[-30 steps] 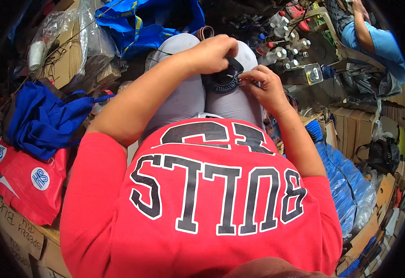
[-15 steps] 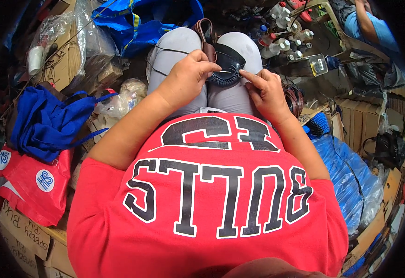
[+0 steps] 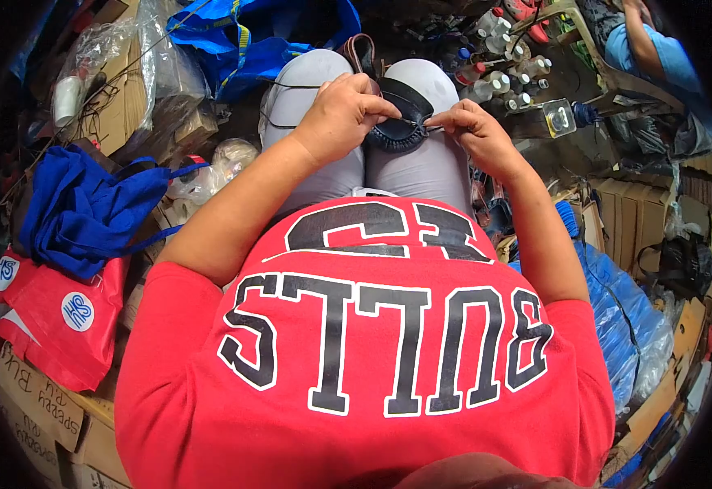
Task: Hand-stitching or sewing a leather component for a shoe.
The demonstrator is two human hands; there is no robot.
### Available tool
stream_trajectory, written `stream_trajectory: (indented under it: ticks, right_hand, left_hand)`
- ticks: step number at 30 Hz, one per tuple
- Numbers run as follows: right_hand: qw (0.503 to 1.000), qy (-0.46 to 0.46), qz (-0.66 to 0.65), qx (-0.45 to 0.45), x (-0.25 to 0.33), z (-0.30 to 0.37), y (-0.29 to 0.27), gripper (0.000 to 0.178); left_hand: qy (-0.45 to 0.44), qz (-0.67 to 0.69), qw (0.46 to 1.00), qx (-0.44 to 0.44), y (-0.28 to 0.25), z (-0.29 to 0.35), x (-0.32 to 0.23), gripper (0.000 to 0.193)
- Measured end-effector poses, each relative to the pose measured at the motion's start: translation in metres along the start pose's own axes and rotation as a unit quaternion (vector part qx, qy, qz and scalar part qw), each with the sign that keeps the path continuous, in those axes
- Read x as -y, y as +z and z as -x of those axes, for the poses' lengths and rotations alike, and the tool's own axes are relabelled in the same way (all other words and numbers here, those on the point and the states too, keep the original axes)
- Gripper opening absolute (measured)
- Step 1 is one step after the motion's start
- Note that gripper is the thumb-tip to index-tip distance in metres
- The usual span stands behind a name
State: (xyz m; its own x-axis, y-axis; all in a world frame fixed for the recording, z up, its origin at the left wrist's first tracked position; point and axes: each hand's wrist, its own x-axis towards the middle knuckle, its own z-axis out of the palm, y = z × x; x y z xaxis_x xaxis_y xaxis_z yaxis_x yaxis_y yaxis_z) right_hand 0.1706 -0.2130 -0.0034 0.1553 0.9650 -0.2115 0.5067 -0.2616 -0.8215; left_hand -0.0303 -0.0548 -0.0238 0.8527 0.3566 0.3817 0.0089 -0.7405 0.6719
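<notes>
Two bare hands work at a dark, rounded leather piece (image 3: 402, 122) with a ribbed, stitched lower edge, which rests on the lap between the knees of a seated person in grey trousers (image 3: 323, 155) and a red printed T-shirt (image 3: 372, 359). At far left, a red fabric bag with round white badges (image 3: 46, 326) lies beside a crumpled blue cloth bag (image 3: 87, 212), with brown cardboard boxes (image 3: 124, 98) and clear plastic wrapping (image 3: 160, 65) behind them. The left hand (image 3: 341, 116) sits on top of the leather piece, its fingers curled and pressed together, the thumb and forefinger pinching the piece's upper edge. A thin dark thread (image 3: 274, 124) runs from beneath this hand across the left knee. The right hand (image 3: 478, 134) meets it just beside the piece, its fingertips closed tight on something slender at the rim; what they pinch is too small to tell. Farther right, small clear bottles with pale caps (image 3: 498, 77) stand on the dark floor, a second person in a light blue shirt (image 3: 657, 61) sits at the upper corner, and blue plastic sacks (image 3: 625, 318) lie along the right.
</notes>
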Motion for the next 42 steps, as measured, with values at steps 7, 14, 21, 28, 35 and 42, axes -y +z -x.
stream_trajectory:
  ticks: [7, 14, 21, 28, 35, 42]
  right_hand:
    - [0.999, -0.01, -0.044, 0.018, -0.002, -0.004, -0.002, 0.05]
    - [0.997, -0.004, -0.069, 0.016, -0.004, -0.003, -0.002, 0.049]
    - [0.997, 0.013, -0.066, 0.05, -0.002, -0.006, -0.006, 0.047]
    - [0.997, -0.01, -0.058, 0.052, -0.008, -0.01, -0.003, 0.04]
    - [0.994, 0.009, -0.108, -0.027, -0.004, 0.0, 0.011, 0.028]
    - [0.973, 0.057, -0.218, -0.044, 0.0, -0.007, 0.022, 0.017]
  left_hand:
    - [-0.01, -0.004, 1.0, 0.005, 0.0, 0.0, 0.0, 0.023]
    - [-0.018, -0.005, 1.0, 0.013, 0.002, 0.0, -0.002, 0.022]
    - [-0.025, 0.001, 0.998, 0.063, 0.007, -0.009, 0.007, 0.019]
    - [0.061, -0.016, 0.991, 0.119, 0.0, -0.028, 0.005, 0.016]
    - [-0.183, 0.111, 0.971, 0.11, 0.006, -0.011, -0.006, 0.015]
    - [-0.226, 0.148, 0.957, 0.109, 0.026, -0.019, -0.004, 0.01]
